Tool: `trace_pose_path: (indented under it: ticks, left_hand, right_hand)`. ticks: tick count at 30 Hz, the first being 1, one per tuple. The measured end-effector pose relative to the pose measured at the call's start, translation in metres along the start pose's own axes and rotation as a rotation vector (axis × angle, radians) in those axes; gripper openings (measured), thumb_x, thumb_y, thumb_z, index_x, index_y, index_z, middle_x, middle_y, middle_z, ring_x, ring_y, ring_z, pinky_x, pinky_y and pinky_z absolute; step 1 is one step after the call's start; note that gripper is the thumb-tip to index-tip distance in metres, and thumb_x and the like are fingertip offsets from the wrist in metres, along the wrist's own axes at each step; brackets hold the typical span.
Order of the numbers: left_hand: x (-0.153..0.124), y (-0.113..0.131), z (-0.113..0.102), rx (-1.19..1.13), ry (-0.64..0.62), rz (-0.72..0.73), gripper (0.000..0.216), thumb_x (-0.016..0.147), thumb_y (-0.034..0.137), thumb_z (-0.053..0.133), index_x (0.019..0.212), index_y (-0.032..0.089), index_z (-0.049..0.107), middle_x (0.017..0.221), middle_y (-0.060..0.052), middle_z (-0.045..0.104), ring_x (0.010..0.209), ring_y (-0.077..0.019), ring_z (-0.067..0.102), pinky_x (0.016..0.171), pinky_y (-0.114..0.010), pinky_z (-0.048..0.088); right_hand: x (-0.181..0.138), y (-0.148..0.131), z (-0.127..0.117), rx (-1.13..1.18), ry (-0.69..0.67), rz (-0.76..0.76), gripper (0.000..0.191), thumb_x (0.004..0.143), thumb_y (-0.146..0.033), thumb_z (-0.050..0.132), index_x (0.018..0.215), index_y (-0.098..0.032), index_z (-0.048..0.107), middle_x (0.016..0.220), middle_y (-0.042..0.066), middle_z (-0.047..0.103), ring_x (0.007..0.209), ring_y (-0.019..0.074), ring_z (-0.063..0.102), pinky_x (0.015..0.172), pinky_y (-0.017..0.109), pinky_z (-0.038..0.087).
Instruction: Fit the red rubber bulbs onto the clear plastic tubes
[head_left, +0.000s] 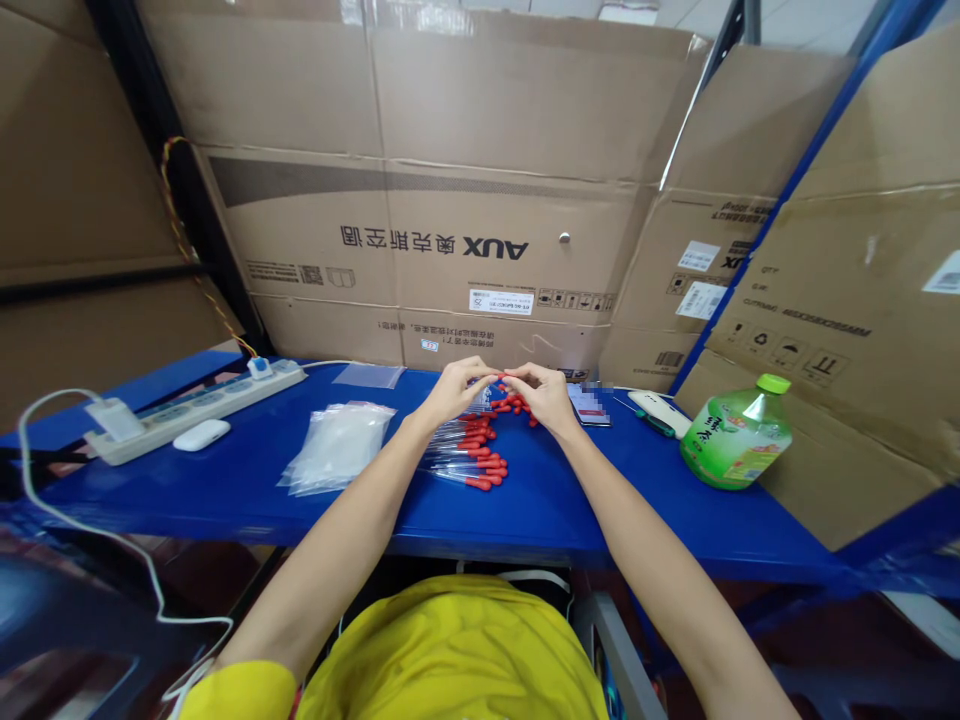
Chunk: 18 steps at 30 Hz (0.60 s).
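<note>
My left hand [459,393] and my right hand [546,393] meet at the fingertips above the back of the blue table. Both are closed in a pinch on a small red rubber bulb [501,377]; whether a glass tube is in it I cannot make out. Just below my left hand lies a row of glass droppers [466,466], their red bulbs pointing right. Between and under my hands is a loose heap of red bulbs [513,403]. Some clear glass tubes [484,398] show beside that heap, partly hidden by my left fingers.
Clear plastic bags [337,445] are stacked left of the droppers. Farther left are a power strip [202,405] and a white earbud case [201,434]. To the right are a phone [591,405], a green-handled screwdriver [654,423] and a large green bottle [735,435]. Cardboard [450,200] walls the back.
</note>
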<state>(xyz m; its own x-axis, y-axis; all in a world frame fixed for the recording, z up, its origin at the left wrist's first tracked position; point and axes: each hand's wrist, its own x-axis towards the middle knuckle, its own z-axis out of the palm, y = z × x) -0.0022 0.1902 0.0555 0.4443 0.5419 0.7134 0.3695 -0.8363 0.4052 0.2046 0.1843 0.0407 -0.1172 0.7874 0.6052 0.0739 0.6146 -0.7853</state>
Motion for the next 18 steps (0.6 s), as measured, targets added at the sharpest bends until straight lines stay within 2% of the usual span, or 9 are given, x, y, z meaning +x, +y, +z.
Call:
trace_pose_path:
  ticks: [8, 14, 18]
  left_hand:
    - [0.0006, 0.0011, 0.0009, -0.006, -0.001, 0.022, 0.042, 0.102, 0.048, 0.054, 0.107, 0.016, 0.081, 0.087, -0.009, 0.07, 0.078, -0.0172, 0.062, 0.075, -0.029, 0.046]
    - [0.0008, 0.0011, 0.0027, 0.06, 0.018, -0.026, 0.043, 0.102, 0.048, 0.053, 0.102, 0.016, 0.082, 0.087, -0.009, 0.072, 0.075, -0.017, 0.062, 0.072, -0.029, 0.045]
    - [0.0008, 0.0006, 0.0031, 0.113, -0.032, -0.08, 0.042, 0.103, 0.047, 0.052, 0.101, 0.016, 0.081, 0.086, -0.008, 0.075, 0.068, -0.0158, 0.059, 0.066, -0.028, 0.04]
  right_hand:
    - [0.0006, -0.0019, -0.0004, 0.039, -0.018, 0.051, 0.037, 0.074, -0.054, 0.082, 0.087, -0.02, 0.077, 0.073, 0.005, 0.077, 0.068, 0.0236, 0.074, 0.069, 0.037, 0.061]
    - [-0.0013, -0.0061, 0.0014, -0.168, 0.034, -0.062, 0.031, 0.083, -0.052, 0.075, 0.087, -0.021, 0.078, 0.075, 0.005, 0.077, 0.067, 0.0231, 0.073, 0.069, 0.035, 0.059]
    - [-0.0037, -0.0054, 0.0036, -0.352, 0.045, -0.147, 0.028, 0.091, -0.049, 0.067, 0.088, -0.023, 0.077, 0.082, 0.006, 0.079, 0.07, 0.0233, 0.073, 0.071, 0.034, 0.056]
